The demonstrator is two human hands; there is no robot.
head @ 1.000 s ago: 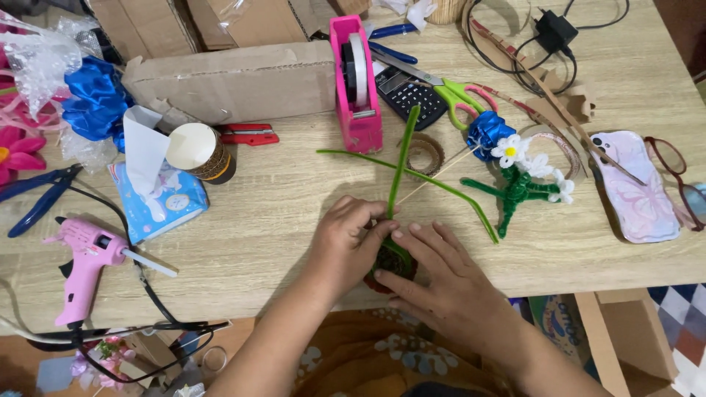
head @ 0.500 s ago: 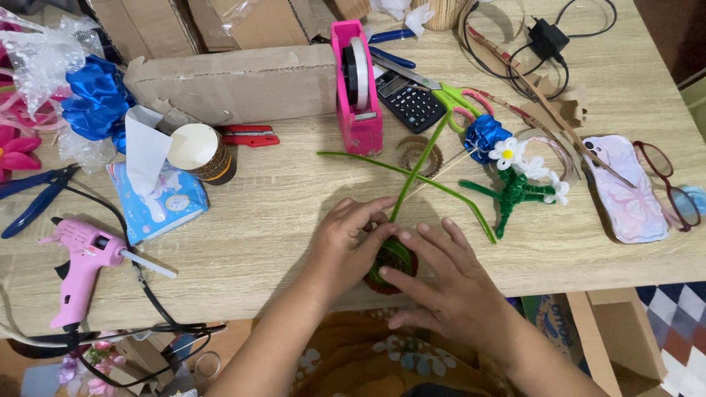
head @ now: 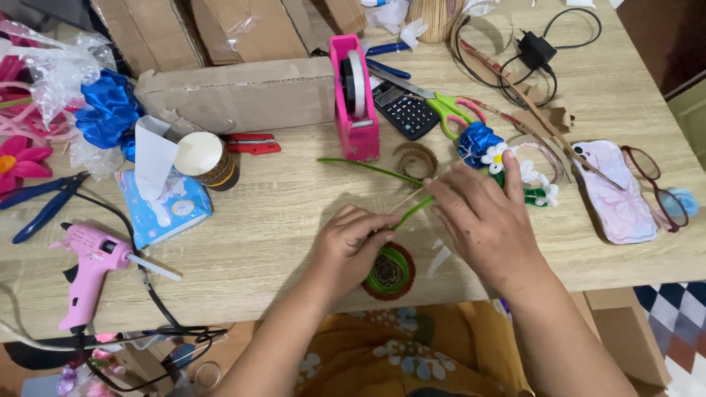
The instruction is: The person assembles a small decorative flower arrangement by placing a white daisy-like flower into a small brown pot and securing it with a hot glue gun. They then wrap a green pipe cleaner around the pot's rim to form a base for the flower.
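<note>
Your left hand point(head: 357, 239) pinches the coiled green strip point(head: 388, 270) closed while your right hand point(head: 482, 217) grips its light, floppy tail; hold near the coil.

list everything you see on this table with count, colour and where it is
green roll: 1, green with brown rim, near table edge under the left hand
green strip: 1, green, centre, running to the hands
tape dispenser: 1, pink, top centre
calculator: 1, black, right of dispenser
scissors: 1, green handles, beside calculator
flower bunch: 1, blue and white, behind right hand
phone: 1, pale pink case, right
glasses: 1, dark red, far right
glue gun: 1, pink, lower left
tissue pack: 1, light blue, left
pliers: 1, blue handles, far left
blue bow: 1, upper left
left hand: on the roll
right hand: pinching the strip
</note>
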